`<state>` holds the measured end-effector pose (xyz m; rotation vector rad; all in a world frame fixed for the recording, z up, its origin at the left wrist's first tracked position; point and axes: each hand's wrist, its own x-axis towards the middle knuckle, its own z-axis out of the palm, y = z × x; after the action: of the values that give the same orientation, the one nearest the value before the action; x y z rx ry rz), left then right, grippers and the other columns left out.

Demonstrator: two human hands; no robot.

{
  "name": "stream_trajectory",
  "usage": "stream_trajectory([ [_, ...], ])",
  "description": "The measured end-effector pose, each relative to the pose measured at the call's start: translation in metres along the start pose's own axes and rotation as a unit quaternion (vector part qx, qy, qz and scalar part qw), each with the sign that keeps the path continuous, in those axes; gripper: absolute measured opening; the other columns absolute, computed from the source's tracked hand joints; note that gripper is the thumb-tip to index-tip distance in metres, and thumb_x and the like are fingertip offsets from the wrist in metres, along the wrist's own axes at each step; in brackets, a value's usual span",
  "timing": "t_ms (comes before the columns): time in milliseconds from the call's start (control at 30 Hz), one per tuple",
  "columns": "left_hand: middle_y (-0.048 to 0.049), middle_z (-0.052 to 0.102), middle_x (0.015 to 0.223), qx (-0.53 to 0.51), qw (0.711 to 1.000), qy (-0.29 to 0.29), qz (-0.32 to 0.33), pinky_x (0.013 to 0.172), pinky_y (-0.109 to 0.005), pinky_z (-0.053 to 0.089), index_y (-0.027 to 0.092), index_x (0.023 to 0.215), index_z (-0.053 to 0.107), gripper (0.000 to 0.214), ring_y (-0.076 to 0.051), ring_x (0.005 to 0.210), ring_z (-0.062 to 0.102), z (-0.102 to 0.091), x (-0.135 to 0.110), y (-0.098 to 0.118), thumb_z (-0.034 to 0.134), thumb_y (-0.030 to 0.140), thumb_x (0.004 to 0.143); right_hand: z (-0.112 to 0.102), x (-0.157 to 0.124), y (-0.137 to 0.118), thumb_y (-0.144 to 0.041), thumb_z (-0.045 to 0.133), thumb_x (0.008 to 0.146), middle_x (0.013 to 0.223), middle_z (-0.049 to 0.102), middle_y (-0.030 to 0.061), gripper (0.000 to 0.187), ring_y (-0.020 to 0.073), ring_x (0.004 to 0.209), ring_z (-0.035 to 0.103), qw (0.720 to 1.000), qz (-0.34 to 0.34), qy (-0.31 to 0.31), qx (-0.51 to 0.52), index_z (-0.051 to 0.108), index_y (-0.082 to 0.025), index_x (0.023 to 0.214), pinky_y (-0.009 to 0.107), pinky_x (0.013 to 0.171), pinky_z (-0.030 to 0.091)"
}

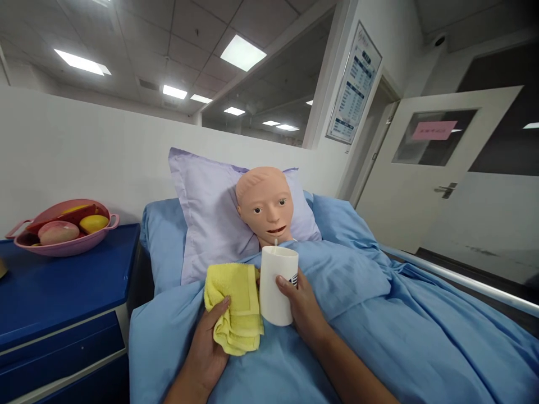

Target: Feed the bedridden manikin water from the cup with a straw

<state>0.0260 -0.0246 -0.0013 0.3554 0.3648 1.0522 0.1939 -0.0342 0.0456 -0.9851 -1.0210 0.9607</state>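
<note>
My left hand [207, 348] grips a folded yellow towel [236, 297], thumb on top and the other fingers hidden beneath. Wrapped round a white cup [273, 292] with dark stripes is my right hand [304, 306]; its thumb lies across the front. A thin pale straw [276, 242] pokes up over the cup's far rim. The cup is held beside the towel, over the blue quilt [357, 336]. Just beyond it, a manikin's head [269, 196] with parted lips rests on a lilac pillow [206, 213]. What is inside the cup cannot be seen.
To the left, a blue bedside cabinet [63, 292] carries a pink basket [71, 247] of fruit. A metal bed rail [467, 280] runs along the right. A white wall [84, 146] stands behind the bed, and an open door [421, 185] is at the right.
</note>
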Motion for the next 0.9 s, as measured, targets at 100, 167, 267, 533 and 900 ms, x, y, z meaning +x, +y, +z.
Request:
stream_trajectory([
  [100, -0.014, 0.068, 0.114, 0.036, 0.999, 0.005, 0.008, 0.095, -0.042, 0.052, 0.013, 0.13, 0.051, 0.05, -0.029, 0.104, 0.065, 0.006, -0.003, 0.002, 0.062, 0.02, 0.082, 0.005, -0.004, 0.001, -0.049, 0.076, 0.064, 0.089, 0.069, 0.005, 0.056, 0.024, 0.081, 0.064, 0.998, -0.036, 0.041, -0.001, 0.06, -0.022, 0.11, 0.035, 0.069, 0.053],
  [167, -0.0142, 0.068, 0.115, 0.089, 0.995, 0.021, 0.041, 0.09, -0.042, 0.054, 0.014, 0.127, 0.053, 0.051, -0.029, 0.104, 0.065, 0.014, -0.005, 0.004, 0.066, 0.023, 0.079, 0.007, -0.006, 0.001, -0.049, 0.077, 0.063, 0.086, 0.069, 0.0035, 0.057, 0.0222, 0.077, 0.063, 0.995, -0.068, 0.073, 0.0, 0.06, -0.022, 0.111, 0.034, 0.067, 0.052],
  [267, -0.0128, 0.069, 0.113, 0.192, 0.97, 0.077, 0.125, 0.084, -0.041, 0.057, 0.017, 0.123, 0.055, 0.053, -0.029, 0.102, 0.066, 0.031, -0.006, 0.009, 0.072, 0.03, 0.075, 0.007, -0.007, 0.001, -0.048, 0.077, 0.064, 0.086, 0.068, 0.0026, 0.056, 0.0209, 0.076, 0.062, 0.987, -0.102, 0.123, -0.002, 0.059, -0.023, 0.111, 0.033, 0.066, 0.052],
  [533, -0.011, 0.059, 0.131, 0.54, 0.506, -0.098, 0.665, 0.104, -0.045, 0.045, 0.02, 0.121, 0.053, 0.033, -0.024, 0.125, 0.051, 0.105, 0.052, 0.028, 0.052, 0.022, 0.089, 0.0, 0.001, 0.001, -0.048, 0.069, 0.074, 0.091, 0.068, 0.0024, 0.058, 0.0186, 0.071, 0.063, 0.975, -0.092, 0.189, 0.077, 0.052, -0.024, 0.124, 0.031, 0.063, 0.052],
  [900, -0.0123, 0.057, 0.133, 0.712, 0.105, -0.218, 0.659, 0.113, -0.04, 0.038, 0.007, 0.122, 0.053, 0.034, -0.019, 0.133, 0.041, 0.107, 0.107, 0.024, 0.04, 0.007, 0.091, -0.003, 0.006, 0.002, -0.043, 0.068, 0.075, 0.105, 0.068, 0.0048, 0.063, 0.0202, 0.084, 0.066, 0.963, -0.131, 0.197, 0.131, 0.048, -0.024, 0.132, 0.035, 0.075, 0.054],
])
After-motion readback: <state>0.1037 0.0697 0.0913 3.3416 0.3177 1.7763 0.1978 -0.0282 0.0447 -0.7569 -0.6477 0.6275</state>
